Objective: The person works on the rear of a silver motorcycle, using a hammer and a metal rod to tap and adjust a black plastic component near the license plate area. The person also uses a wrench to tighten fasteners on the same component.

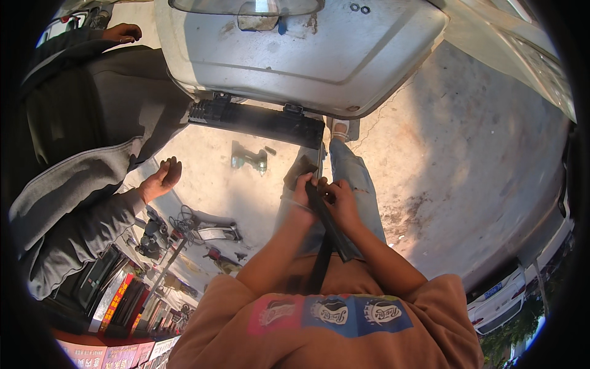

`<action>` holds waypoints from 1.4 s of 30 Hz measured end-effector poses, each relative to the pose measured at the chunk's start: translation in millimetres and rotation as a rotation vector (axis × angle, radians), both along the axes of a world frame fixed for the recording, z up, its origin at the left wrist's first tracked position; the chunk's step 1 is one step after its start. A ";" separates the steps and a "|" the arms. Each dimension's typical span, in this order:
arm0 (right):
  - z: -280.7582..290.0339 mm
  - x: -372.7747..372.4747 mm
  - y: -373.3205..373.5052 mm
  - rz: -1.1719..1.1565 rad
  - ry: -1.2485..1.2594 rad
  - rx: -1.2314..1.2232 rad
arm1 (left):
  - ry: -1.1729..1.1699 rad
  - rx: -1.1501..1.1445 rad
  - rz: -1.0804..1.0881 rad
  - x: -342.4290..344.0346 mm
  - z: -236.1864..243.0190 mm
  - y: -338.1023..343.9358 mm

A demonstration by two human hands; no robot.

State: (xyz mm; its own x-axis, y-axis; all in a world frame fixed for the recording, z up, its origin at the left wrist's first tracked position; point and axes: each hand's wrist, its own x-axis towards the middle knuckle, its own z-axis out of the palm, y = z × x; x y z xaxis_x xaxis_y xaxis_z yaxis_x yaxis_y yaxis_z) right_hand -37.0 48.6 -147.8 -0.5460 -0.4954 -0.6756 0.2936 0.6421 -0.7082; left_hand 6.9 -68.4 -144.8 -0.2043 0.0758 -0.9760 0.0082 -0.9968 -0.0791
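My left hand (301,195) and my right hand (338,200) are close together in front of my body, fingers curled around a long black strip (332,230) that hangs down toward my waist. A dark angled piece (295,172) is just beyond my left fingers, beside a thin metal rod (320,161). Above them, a black ribbed bar (258,123) with bracket fittings runs along the lower edge of a silver-white vehicle panel (295,55). Exactly what my fingertips pinch is partly hidden.
At left, a person in dark clothes holds a loosely curled hand (160,180) near me; another hand (123,34) is higher up. A green drill (249,158) lies on the concrete floor (442,172). Tools (153,240) and stacked goods are lower left; a white car (495,298) is lower right.
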 end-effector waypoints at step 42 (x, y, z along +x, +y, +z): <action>-108.5 -2.9 -196.5 -1.182 -1.286 -1.619 | 0.036 0.084 0.169 63.5 -21.5 -145.0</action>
